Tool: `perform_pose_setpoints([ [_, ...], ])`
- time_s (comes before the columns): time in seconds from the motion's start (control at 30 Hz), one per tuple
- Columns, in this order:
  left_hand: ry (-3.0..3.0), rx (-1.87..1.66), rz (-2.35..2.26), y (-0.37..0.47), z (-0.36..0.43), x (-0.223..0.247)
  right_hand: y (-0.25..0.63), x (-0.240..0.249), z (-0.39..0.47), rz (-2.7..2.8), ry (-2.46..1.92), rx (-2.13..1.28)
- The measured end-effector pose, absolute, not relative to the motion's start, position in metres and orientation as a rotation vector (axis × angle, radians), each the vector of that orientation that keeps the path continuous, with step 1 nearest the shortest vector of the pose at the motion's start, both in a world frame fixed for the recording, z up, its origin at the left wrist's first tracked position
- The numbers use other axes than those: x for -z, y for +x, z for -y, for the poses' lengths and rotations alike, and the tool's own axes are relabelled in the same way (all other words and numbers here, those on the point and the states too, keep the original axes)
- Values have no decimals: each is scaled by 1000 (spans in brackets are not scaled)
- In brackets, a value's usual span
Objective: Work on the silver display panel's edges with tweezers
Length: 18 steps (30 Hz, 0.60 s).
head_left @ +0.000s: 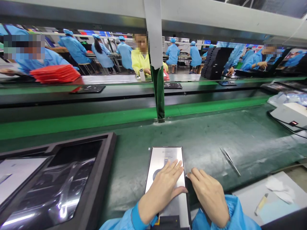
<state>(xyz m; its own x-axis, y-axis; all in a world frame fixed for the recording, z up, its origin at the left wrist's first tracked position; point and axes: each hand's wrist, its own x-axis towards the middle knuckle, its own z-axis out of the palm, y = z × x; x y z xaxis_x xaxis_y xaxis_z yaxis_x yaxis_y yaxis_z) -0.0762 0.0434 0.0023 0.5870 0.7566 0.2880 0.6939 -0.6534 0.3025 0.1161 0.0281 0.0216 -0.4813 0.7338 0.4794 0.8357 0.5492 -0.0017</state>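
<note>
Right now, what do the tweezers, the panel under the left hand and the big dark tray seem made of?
Tweezers: probably metal; they shine silvery.
Panel under the left hand: smooth, silvery-grey back with a soft sheen, perhaps metal or plastic film.
Tray: maybe foam; its thick rim looks matte.

Red pile (55, 73), tall black stack (215, 63)

1. Site type: electronics assembly factory.
2. Personnel: workers (195, 56) in blue smocks (124, 58) and caps (121, 38), seated on stools (85, 64), 10 to 1 o'clock.
3. Line: flat panels (174, 85) along a long dark strip (129, 91), 12 o'clock.
4. Supplies: stacked black trays (214, 64), 2 o'clock; tweezers (230, 161), 4 o'clock.
</note>
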Motion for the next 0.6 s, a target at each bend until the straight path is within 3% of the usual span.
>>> perform_pose_setpoints([
  [0.6,2684,-598,-1220,-76,-45,-3,114,-23,-28,2364,-1275,339],
])
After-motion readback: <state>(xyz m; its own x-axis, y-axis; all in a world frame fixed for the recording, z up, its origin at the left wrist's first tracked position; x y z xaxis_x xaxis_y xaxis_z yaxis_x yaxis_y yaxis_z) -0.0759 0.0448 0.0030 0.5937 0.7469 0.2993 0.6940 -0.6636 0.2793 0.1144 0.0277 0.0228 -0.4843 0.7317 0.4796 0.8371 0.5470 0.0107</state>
